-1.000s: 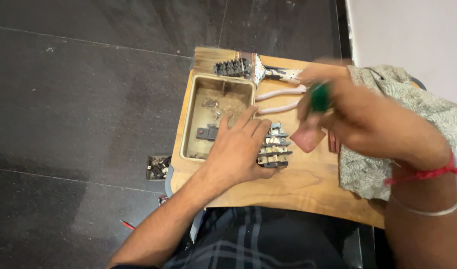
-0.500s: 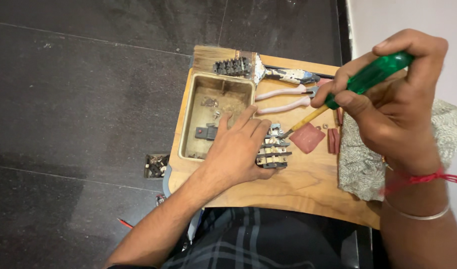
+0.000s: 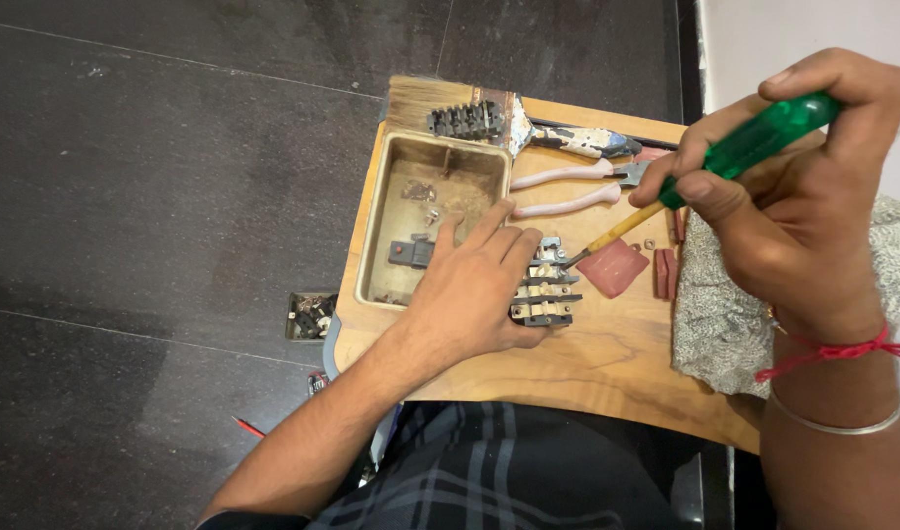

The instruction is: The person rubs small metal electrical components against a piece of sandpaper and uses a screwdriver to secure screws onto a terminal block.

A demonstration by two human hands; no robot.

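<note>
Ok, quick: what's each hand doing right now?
Left hand: open, flat, pressing down on the switch block.
Right hand: closed around the green screwdriver, tip at the block.

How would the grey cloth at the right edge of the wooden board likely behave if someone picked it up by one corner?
The grey cloth lies rumpled and draped over the wooden board edge, so it would probably hang limp. It looks light, and unlikely to roll or slide.

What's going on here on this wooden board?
A person sits with a wooden board over their lap. Their left hand presses down on a small terminal block, while the right hand holds a green-handled screwdriver with its tip at the block's top end. Pliers, a metal box and a cloth lie around.
</note>
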